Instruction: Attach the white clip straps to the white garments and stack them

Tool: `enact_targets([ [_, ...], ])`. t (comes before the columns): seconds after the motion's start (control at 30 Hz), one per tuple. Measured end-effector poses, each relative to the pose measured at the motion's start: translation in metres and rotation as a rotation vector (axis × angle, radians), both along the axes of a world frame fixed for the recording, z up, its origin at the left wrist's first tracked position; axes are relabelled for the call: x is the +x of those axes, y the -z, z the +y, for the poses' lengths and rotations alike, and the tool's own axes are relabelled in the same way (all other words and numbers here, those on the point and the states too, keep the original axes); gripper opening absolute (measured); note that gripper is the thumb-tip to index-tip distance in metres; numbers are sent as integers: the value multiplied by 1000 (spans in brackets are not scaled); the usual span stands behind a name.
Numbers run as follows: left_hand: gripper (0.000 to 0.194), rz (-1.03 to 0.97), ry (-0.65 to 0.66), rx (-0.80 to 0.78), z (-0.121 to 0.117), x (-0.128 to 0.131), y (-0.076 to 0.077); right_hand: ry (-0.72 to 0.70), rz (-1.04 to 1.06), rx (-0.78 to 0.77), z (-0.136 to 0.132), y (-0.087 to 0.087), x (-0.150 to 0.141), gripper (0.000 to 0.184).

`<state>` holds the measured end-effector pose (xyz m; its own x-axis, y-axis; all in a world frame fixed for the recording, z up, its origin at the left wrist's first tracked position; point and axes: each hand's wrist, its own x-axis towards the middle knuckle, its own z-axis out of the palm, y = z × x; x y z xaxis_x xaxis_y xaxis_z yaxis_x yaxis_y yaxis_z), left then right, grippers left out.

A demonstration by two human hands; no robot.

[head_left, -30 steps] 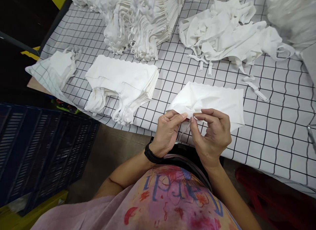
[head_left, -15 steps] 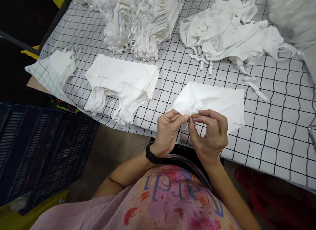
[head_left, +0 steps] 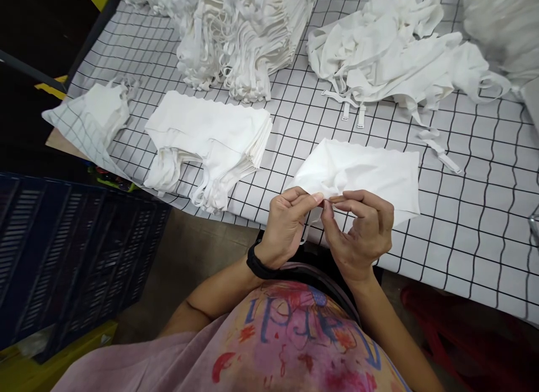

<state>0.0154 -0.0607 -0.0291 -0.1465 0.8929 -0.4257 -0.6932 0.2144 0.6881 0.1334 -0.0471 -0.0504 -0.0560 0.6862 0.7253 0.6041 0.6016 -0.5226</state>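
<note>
A white garment lies flat at the near edge of the checked table. My left hand and my right hand meet over its near edge, fingertips pinched together on a thin white strap of the garment that hangs down between them. A black band sits on my left wrist. The strap's end is hidden by my fingers.
A folded stack of white garments lies to the left, a tall pile behind it, a loose heap at the back right with strap pieces. A dark crate stands left of the table.
My hands stay pinched on the strap; the right fingers have curled in slightly. The view has shifted a little.
</note>
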Motion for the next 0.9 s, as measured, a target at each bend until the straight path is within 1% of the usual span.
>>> enact_targets([
  [0.1, 17, 4, -8, 2, 0, 0, 0, -17, 0, 0, 0, -1, -1, 29],
  [0.3, 22, 58, -34, 11, 0, 2, -3, -1, -83, 49, 0, 0, -2, 26],
  [0.47, 26, 56, -29, -6, -1, 3, -3, 14, -143, 32, -2, 1, 0, 25],
  [0.6, 22, 12, -11, -17, 0, 2, -3, 28, -105, -3, -1, 0, 1, 24],
  [0.7, 18, -40, 0, -37, 2, 0, -5, 5, 9, -90, 1, -1, 2, 21],
  [0.83, 16, -95, 31, -45, 3, -2, -6, -21, 169, -319, 1, -2, 4, 11],
  [0.9, 15, -114, 47, -39, 3, -3, -6, -27, 215, -391, 1, -2, 4, 8],
])
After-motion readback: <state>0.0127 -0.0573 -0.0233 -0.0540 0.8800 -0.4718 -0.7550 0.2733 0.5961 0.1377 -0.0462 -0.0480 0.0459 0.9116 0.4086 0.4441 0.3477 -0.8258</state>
